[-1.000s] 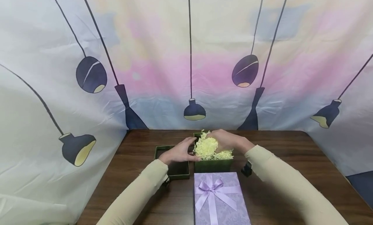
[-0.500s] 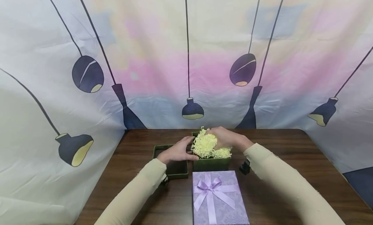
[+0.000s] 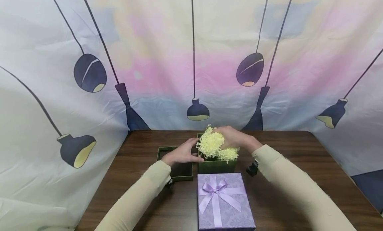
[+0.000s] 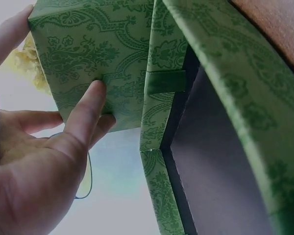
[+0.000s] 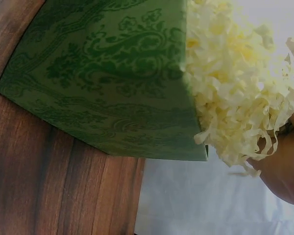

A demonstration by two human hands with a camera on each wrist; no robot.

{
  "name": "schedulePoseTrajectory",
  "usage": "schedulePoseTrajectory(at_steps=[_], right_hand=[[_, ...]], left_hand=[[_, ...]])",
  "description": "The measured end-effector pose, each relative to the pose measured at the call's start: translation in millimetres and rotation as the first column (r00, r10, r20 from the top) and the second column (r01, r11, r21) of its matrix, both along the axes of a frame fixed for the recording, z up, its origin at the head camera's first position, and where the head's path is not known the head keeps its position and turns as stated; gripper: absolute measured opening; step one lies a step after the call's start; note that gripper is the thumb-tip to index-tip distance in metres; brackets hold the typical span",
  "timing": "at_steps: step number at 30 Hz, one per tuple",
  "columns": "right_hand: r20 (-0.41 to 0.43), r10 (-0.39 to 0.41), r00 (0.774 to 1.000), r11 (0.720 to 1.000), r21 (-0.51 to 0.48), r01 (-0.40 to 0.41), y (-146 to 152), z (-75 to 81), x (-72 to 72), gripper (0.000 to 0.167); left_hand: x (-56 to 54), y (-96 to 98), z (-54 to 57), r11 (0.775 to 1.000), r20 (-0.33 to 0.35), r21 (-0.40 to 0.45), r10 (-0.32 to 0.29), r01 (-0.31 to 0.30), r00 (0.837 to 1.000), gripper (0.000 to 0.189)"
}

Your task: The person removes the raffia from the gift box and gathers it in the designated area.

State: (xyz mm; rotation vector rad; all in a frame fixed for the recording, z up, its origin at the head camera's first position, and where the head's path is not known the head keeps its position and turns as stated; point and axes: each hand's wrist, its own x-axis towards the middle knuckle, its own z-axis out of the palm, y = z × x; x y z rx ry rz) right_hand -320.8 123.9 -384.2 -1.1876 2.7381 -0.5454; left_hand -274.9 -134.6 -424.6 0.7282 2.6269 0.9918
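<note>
Pale yellow shredded paper point(image 3: 210, 144) bulges above the rim of a patterned green box point(image 3: 216, 167) near the table's far side. My right hand point(image 3: 234, 136) grips a clump of it from the right; the fingertips are buried in the shreds. In the right wrist view the paper point(image 5: 235, 83) spills over the box edge, hiding most of that hand. My left hand point(image 3: 183, 154) steadies the box's left side with extended fingers. In the left wrist view those fingers point(image 4: 88, 110) press the green box wall point(image 4: 83, 54), the hand spread around it.
Left of the box lies a shallow green lid point(image 3: 181, 172) with its dark inside facing up. A lilac gift box point(image 3: 225, 204) with a ribbon bow stands in front, on the brown wooden table point(image 3: 287, 177). A curtain point(image 3: 221, 34) printed with lamps hangs behind.
My right hand has risen slightly, and the clump of shredded paper now stands higher above the green box's rim. My left hand keeps its place against the box.
</note>
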Motion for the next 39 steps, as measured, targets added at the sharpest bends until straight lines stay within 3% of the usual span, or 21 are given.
schedulePoseTrajectory(at_steps=[23,39], right_hand=[[0.007,-0.003,1.0,0.998,-0.06,0.003,9,11.8,2.7,0.073],[-0.05,-0.045,0.998,0.992,-0.117,0.039,24,28.7,4.1,0.073]], left_hand=[[-2.0,0.3,-0.9,1.0,0.01,-0.026,0.007,-0.007,1.0,0.103],[-2.0,-2.6,-4.1,0.999,0.044,0.035,-0.004,0.002,0.999,0.104]])
